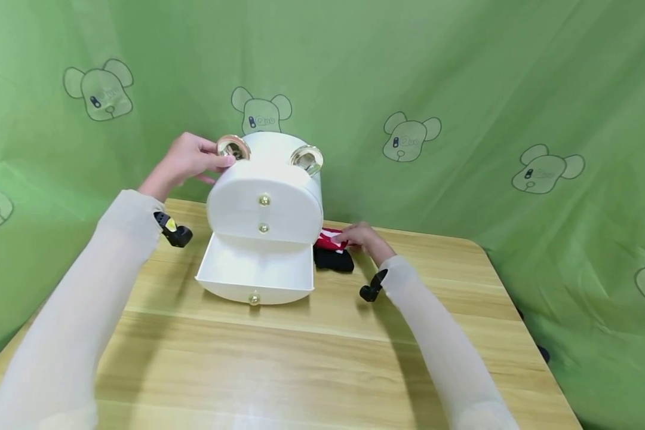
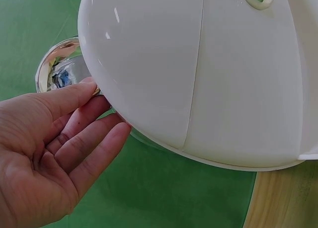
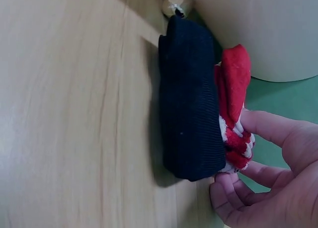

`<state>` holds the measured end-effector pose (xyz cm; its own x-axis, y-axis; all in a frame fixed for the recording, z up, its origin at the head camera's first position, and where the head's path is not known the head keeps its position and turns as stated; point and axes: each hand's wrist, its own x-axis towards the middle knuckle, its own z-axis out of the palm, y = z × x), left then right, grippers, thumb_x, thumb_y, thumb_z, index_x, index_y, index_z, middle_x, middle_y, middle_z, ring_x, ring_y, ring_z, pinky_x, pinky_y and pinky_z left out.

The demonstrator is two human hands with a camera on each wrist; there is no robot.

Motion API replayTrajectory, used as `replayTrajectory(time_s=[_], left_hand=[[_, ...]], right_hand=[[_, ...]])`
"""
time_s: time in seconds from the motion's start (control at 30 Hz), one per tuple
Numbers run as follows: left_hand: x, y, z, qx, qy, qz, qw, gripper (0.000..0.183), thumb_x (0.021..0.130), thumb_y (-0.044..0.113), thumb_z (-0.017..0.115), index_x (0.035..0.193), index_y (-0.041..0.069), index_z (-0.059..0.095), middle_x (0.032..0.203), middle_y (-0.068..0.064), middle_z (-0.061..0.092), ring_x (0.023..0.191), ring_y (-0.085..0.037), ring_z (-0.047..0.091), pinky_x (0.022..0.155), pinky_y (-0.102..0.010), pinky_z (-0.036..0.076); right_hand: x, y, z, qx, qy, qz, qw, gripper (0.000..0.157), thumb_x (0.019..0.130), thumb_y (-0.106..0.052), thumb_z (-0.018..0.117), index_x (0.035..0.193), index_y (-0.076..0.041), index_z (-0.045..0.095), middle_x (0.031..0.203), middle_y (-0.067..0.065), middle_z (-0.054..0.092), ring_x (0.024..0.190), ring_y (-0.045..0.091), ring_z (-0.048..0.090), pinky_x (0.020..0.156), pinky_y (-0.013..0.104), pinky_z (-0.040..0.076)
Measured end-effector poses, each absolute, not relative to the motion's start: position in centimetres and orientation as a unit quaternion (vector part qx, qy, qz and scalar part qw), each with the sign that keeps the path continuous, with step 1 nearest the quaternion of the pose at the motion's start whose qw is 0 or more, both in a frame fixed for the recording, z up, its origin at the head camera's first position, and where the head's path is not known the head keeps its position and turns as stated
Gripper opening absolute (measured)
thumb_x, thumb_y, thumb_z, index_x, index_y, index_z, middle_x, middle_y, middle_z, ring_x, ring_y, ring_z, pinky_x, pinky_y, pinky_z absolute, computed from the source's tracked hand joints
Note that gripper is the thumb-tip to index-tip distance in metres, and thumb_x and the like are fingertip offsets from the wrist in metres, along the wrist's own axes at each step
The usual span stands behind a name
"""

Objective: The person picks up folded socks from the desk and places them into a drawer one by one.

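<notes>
A white rounded storage box (image 1: 279,215) with gold ear-shaped knobs stands on the table, its lower drawer (image 1: 255,263) pulled out with nothing in it. At the box's upper left, my left hand (image 1: 190,158) pinches the left gold ear (image 2: 62,71) between thumb and fingers. My right hand (image 1: 364,240) is low on the box's right side. It holds a folded red-and-white sock bundle (image 3: 234,84), thumb on one face and the fingers round its end. A rolled black sock bundle (image 3: 191,104) lies right alongside, nearer the table's front.
The wooden table (image 1: 301,370) reaches toward me, and its right edge slopes away. Behind it hangs a green curtain (image 1: 344,71) with bear-head prints, close to the back of the box. The second gold ear (image 1: 307,159) sticks up at the box's right.
</notes>
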<state>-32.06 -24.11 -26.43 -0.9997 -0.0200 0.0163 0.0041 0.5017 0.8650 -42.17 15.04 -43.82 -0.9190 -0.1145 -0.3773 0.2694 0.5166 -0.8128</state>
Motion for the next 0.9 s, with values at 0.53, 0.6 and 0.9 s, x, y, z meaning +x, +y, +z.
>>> replayTrajectory(time_s=[0.53,0.6,0.9], left_hand=[[-32.1,-24.0,-26.3,0.011,-0.865,-0.502,0.006,0.047,0.091,0.028,0.078,0.126,-0.002,0.067,0.103,-0.009,0.074,0.076,-0.012,0.072,0.085,-0.038,0.067],[-32.1,-24.0,-26.3,0.01,-0.864,-0.504,0.006,0.047,0.091,0.027,0.078,0.126,-0.002,0.066,0.102,-0.009,0.074,0.077,-0.012,0.072,0.084,-0.038,0.067],[-31.8,-24.0,-26.2,0.001,-0.864,-0.503,0.007,0.047,0.093,0.025,0.077,0.128,-0.003,0.065,0.107,-0.012,0.075,0.077,-0.007,0.071,0.085,-0.04,0.067]], right_hand=[[-41.8,15.0,-43.1,0.042,0.847,-0.489,0.206,0.06,0.086,-0.008,0.081,0.136,0.008,0.052,0.078,-0.005,0.055,0.067,0.009,0.055,0.081,0.028,0.059],[-41.7,15.2,-42.9,0.036,0.842,-0.494,0.211,0.068,0.088,-0.008,0.079,0.144,0.008,0.045,0.077,-0.005,0.057,0.067,0.009,0.056,0.09,0.032,0.059],[-41.9,16.7,-41.3,0.028,0.794,-0.552,0.253,0.062,0.094,-0.004,0.07,0.147,0.002,0.038,0.084,0.002,0.065,0.069,0.012,0.069,0.102,0.044,0.062]])
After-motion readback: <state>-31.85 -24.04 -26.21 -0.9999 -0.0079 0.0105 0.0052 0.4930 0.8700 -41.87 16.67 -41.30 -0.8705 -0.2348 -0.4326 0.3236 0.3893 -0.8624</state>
